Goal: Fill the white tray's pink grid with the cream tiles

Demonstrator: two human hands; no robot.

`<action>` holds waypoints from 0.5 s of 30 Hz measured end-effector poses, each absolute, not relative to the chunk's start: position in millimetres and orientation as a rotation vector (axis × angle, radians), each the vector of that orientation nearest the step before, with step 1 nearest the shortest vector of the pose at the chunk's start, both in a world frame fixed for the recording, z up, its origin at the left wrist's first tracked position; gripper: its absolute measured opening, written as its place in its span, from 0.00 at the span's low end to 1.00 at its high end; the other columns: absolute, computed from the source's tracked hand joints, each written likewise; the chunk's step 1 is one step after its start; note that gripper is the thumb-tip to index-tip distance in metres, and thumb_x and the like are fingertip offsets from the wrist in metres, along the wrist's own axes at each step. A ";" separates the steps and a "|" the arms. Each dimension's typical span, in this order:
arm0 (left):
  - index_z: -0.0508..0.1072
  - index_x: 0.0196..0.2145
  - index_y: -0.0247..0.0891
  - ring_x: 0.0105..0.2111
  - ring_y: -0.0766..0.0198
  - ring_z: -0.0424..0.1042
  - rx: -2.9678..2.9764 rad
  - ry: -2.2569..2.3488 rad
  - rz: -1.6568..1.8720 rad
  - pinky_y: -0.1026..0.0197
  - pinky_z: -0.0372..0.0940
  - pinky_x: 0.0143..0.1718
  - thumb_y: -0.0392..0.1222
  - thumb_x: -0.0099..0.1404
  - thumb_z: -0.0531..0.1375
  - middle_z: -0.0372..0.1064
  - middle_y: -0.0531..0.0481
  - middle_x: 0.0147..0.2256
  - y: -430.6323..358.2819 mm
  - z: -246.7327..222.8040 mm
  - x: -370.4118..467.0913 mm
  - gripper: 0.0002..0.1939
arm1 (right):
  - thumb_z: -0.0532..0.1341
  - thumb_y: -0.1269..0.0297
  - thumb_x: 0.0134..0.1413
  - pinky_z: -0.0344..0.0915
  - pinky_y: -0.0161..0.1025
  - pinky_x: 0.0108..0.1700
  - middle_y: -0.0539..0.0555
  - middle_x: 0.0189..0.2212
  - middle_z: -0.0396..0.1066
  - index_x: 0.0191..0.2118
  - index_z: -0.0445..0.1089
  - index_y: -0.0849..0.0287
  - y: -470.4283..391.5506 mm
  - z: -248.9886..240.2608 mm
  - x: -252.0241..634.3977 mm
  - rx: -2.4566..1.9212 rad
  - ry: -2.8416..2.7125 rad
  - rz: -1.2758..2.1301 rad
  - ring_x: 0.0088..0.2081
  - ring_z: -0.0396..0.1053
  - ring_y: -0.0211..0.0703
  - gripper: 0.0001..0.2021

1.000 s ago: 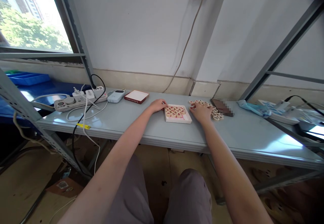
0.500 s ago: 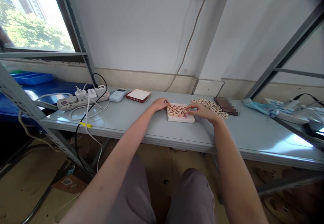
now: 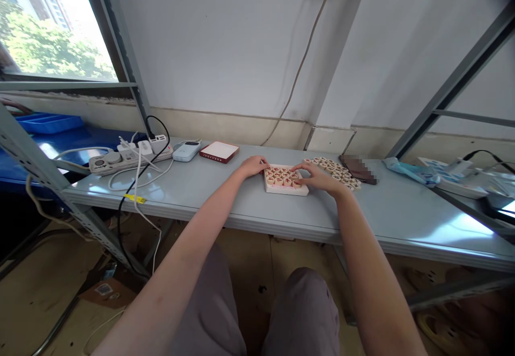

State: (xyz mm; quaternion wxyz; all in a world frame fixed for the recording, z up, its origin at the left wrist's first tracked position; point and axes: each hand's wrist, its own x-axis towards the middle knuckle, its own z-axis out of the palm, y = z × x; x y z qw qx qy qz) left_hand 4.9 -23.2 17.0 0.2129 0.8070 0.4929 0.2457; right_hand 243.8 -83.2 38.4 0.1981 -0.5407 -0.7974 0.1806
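**Round Pieces at the Shallow Tray: Hand Positions and Hazards**

The person sits at a grey shelf-table [image 3: 241,206]. A shallow pale tray [image 3: 286,189] lies flat on it, between the two hands, partly filled with round wooden game pieces [image 3: 279,175] packed side by side, each face marked in red.

Left hand [image 3: 253,166]: resting against the tray's left edge, fingers relaxed, gripping nothing – it appears to steady the tray.

Right hand [image 3: 319,176]: fingertips lie on the pieces at the tray's right side. Whether a piece is pinched between them cannot be told at this size.

A loose heap of matching pieces [image 3: 336,169] lies just right of the tray, behind the right hand. A dark flat object [image 3: 358,169] lies beside the heap.

Hazards, as judged from this layout:
- The pieces are small, smooth discs. A sideways push from the right fingertips could ride one up over its neighbour and disturb the packed rows.
- The tray is light and shallow – if the left hand lifts away, pressure from the right could slide it along the smooth surface.
- The right wrist passes close to the loose heap; a sweep could scatter discs toward the table's front edge.
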 end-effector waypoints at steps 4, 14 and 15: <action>0.72 0.37 0.38 0.33 0.62 0.69 2.270 1.378 0.685 0.64 0.59 0.32 0.50 0.58 0.54 0.73 0.49 0.32 -20.9 16.0 4.8 0.16 | 0.58 0.59 0.46 0.49 0.43 0.57 0.52 0.53 0.57 0.48 0.65 0.49 -79.9 35.5 243.4 -1.560 -2.223 0.429 0.57 0.50 0.46 0.20; 0.72 0.37 0.39 0.33 0.62 0.68 2.257 1.377 0.682 0.64 0.59 0.32 0.53 0.58 0.54 0.72 0.49 0.35 -21.6 16.3 4.0 0.17 | 0.48 0.59 0.55 0.52 0.50 0.55 0.59 0.56 0.56 0.54 0.59 0.57 -68.8 22.5 245.0 -1.724 -1.907 -0.013 0.57 0.52 0.51 0.21; 0.72 0.37 0.39 0.32 0.63 0.68 2.249 1.380 0.682 0.64 0.59 0.32 0.53 0.57 0.54 0.72 0.50 0.34 -22.1 16.4 4.1 0.17 | 0.47 0.59 0.55 0.52 0.54 0.54 0.62 0.58 0.52 0.56 0.56 0.60 -66.6 18.4 245.5 -1.797 -1.835 -0.149 0.58 0.50 0.54 0.23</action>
